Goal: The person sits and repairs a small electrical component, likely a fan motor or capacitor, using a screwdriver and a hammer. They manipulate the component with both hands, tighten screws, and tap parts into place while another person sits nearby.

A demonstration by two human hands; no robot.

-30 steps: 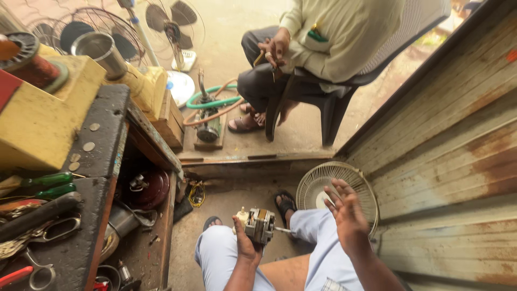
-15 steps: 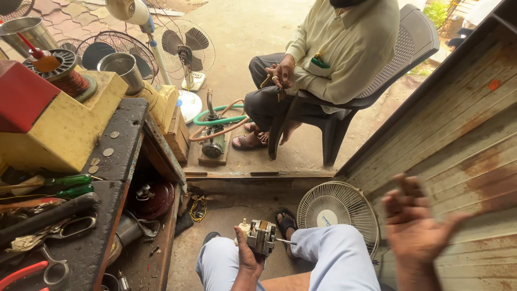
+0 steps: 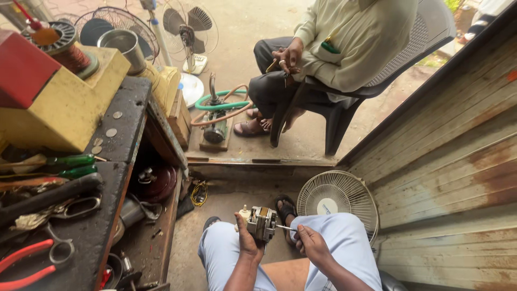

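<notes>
Nearest, above the person's lap, the left hand (image 3: 246, 237) is gripping a small fan motor (image 3: 262, 222), its fingers closed around the motor's left side, while the right hand (image 3: 312, 245) is pinching the thin metal shaft (image 3: 285, 227) that is sticking out of the motor's right side, fingertips pressed together on it. The motor is sitting between the two knees, over the concrete floor. Just beyond the right knee a white fan guard (image 3: 337, 198) is leaning against the wooden wall. On the left, the dark worktop (image 3: 116, 156) is carrying red-handled pliers (image 3: 27, 264), green-handled screwdrivers (image 3: 72, 165) and a yellow box (image 3: 67, 105). Farther off, another person is sitting on a grey plastic chair (image 3: 377, 70), hands together at the knees, with a standing fan (image 3: 188, 32) far left of them.
</notes>
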